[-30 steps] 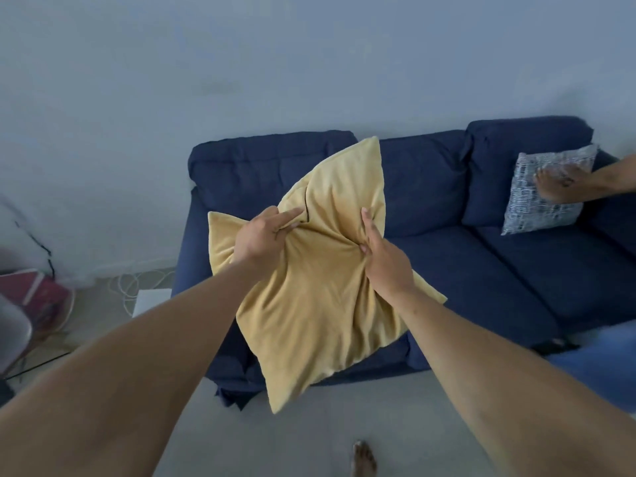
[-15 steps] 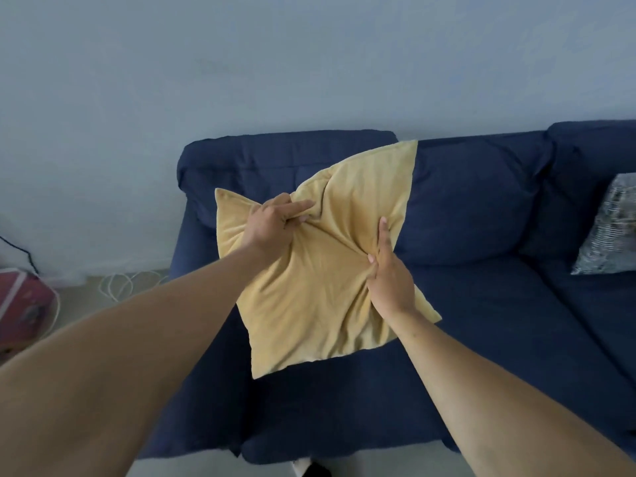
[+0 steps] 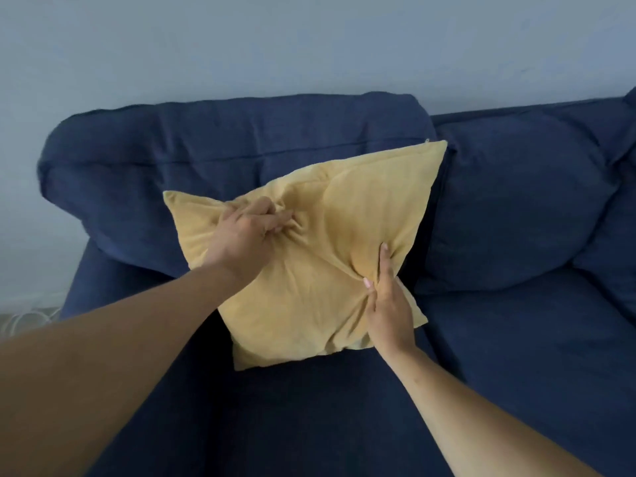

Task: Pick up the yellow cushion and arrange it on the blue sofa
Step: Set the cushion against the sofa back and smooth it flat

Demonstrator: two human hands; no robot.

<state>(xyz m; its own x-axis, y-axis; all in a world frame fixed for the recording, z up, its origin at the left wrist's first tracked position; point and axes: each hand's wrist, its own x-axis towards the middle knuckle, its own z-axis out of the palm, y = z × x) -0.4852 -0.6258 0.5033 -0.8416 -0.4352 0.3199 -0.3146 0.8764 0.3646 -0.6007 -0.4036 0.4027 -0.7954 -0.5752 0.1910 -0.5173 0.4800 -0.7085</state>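
A second ago the yellow cushion [image 3: 320, 256] hung in the air in front of the blue sofa [image 3: 516, 208], with floor showing under it; now its lower corner, below the right hand [image 3: 387, 304], rests on the seat and its top corner lies against the backrest beyond that hand. It has turned from a steep diamond to a flatter tilt. The left hand [image 3: 246, 235] has slid in from the cushion's upper left edge toward its middle. The patterned cushion and the other person's arm, far to the right, have left the view.

No readable text, label or number shows anywhere.
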